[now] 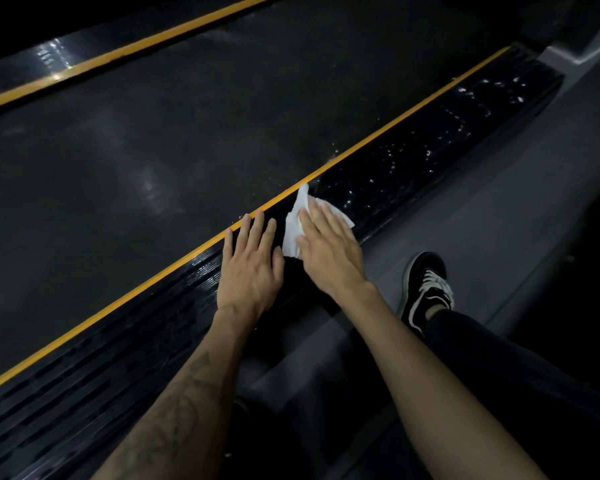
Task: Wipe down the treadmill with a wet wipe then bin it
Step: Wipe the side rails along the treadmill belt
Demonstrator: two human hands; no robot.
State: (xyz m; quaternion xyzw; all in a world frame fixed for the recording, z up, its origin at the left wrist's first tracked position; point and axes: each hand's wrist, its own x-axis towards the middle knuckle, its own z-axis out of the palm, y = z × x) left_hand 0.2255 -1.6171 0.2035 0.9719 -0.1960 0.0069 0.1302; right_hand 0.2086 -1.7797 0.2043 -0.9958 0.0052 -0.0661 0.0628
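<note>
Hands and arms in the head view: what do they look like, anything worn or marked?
Both hands are bare: left hand, right hand, no gloves, rings or watch visible. Both forearms are bare, no sleeves in view. The left forearm carries a dark line tattoo; the right forearm shows no marking.

We are seeing a dim scene, glare glinting on the wet rail [430, 140] toward one o'clock, corners darkening.

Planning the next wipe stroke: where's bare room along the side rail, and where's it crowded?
Bare: side rail beyond the wet wipe, speckled white, up to its far end; also rail behind the left hand. Belt past the yellow stripe is bare. Crowded: mid-rail, left and right hand side by side.
</note>
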